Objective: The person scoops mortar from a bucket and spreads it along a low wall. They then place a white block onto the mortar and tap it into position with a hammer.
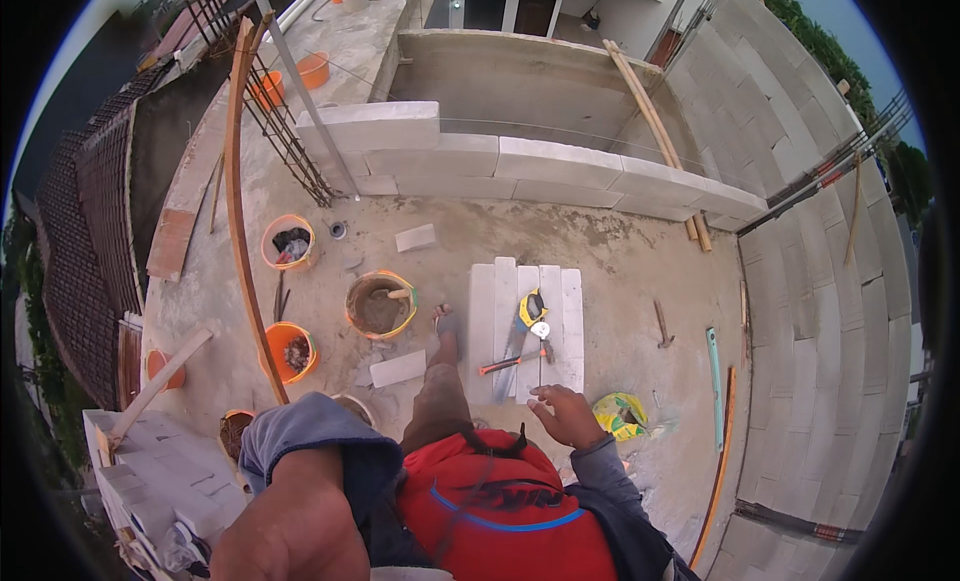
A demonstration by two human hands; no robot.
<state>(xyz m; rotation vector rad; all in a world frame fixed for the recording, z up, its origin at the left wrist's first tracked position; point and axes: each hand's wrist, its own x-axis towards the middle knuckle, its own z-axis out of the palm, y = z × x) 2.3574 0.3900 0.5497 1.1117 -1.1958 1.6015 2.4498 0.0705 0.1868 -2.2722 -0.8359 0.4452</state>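
My right hand (565, 418) hovers beside the near end of a stack of pale grey blocks (482, 321), fingers stretched out and apart, holding nothing I can see. On the blocks lie a yellow and black tape measure (532, 307), a saw blade (508, 363) and a tool with orange and black handles (512, 362). Close to the camera, my left forearm (290, 516) fills the lower left, its grey sleeve pushed back. The left hand itself falls outside the picture. A red bag (500, 511) hangs against my front.
A mortar bucket (381, 303) and an orange bucket (288, 351) stand left. Loose blocks (399, 369) lie near my foot. On the right floor are a hammer (663, 324), a teal level (714, 389) and a yellow-green sack (621, 417). A low block wall (560, 167) crosses ahead.
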